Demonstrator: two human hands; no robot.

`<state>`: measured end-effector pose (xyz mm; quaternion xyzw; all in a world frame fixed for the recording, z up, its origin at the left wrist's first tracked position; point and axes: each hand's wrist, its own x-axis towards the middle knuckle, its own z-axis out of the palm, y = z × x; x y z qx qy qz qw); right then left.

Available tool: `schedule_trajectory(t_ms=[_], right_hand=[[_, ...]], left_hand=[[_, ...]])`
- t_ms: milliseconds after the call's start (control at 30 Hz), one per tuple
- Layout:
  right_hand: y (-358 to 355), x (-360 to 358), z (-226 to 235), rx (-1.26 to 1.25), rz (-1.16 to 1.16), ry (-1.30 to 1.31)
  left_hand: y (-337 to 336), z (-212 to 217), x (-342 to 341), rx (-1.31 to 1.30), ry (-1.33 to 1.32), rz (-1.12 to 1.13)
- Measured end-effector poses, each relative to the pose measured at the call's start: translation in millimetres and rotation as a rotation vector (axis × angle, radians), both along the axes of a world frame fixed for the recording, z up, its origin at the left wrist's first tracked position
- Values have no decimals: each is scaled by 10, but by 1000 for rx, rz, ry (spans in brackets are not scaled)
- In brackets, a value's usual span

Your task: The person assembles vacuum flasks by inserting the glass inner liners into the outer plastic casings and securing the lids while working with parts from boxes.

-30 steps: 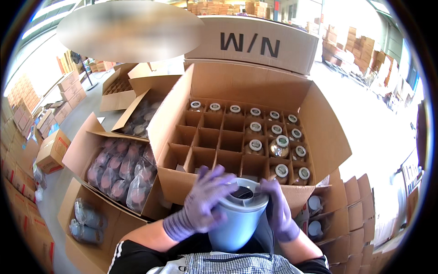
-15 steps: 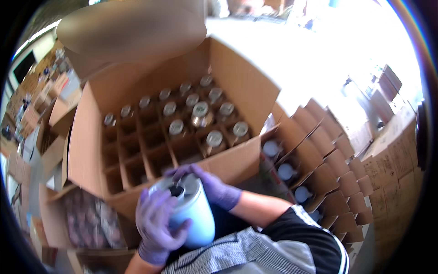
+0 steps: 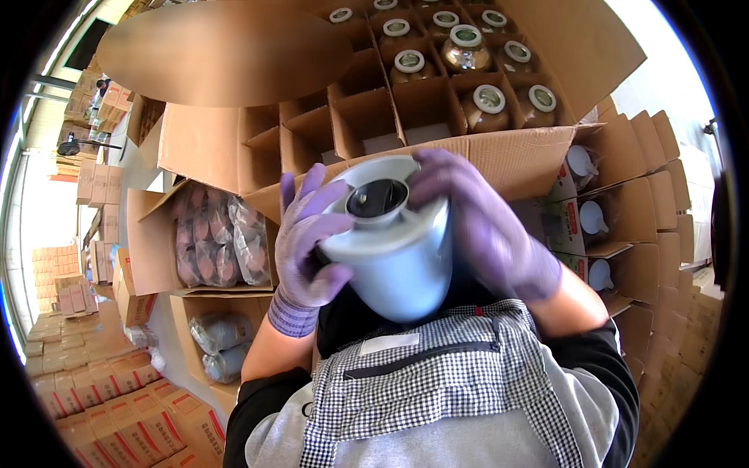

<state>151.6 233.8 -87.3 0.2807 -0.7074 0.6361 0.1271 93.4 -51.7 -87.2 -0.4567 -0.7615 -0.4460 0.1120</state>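
Observation:
A light-blue rounded vessel with a pale grey top and a dark round opening in a raised collar is in front of my body, tilted slightly. My left hand, in a purple glove, grips its left side, fingers on the top near the collar and thumb lower down. My right hand, gloved the same and blurred by motion, has its fingers curled over the right side of the top. Just beyond stands an open divided cardboard box. Several shiny gold-brown glass flasks with pale ring tops sit in its cells.
At left, an open carton holds plastic-wrapped reddish-brown pieces; below it a carton holds wrapped grey pieces. At right, divided cartons contain pale funnel-shaped parts. Stacked boxes fill the lower left.
The view has swung down, so the divided box appears higher and the vessel larger. My right hand has shifted from the vessel's far rim to its right side.

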Motion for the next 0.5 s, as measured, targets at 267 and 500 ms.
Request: schedule_trajectory(t_ms=[267, 500], right_hand=[[-19, -558, -503, -772, 399, -611], [126, 114, 110, 216, -92, 109]], left_hand=[[920, 739, 588, -465, 280, 218], [-55, -125, -16, 69, -9, -41]])
